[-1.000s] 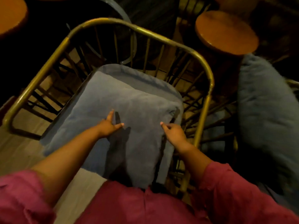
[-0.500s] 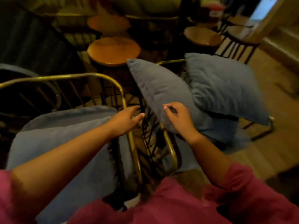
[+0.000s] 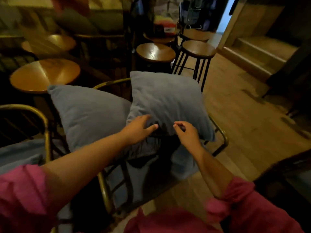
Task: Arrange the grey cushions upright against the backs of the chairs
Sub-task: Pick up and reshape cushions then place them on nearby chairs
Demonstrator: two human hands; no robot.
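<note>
Room: dim café, wooden floor, round tables and stools behind the chairs.
Fingers: left hand spread loose on the right cushion's lower edge; right hand half curled just beside it, gripping nothing.
Why: likely steadying that cushion so it stands.
Cushions: right one upright at the chair's back corner, overlapping the left cushion, which leans tilted.
Chair: brass frame, seat mostly hidden.
</note>
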